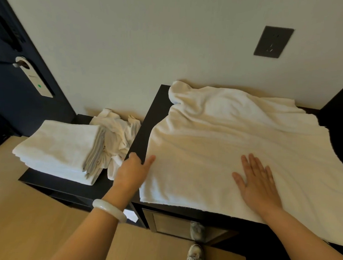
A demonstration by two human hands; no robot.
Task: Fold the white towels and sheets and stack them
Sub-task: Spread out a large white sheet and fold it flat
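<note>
Towel lies spread and rumpled on dark table; right hand flat, fingers straight, pressing it; left hand at its left edge, grasp cannot be told; risk: overhanging near-right portion may drag it floorward once pressure lifts

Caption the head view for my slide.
Right hand flat on a white towel spread over a dark cabinet, left hand at its edge, folded stack alongside.

The towel runs off the right edge.
</note>
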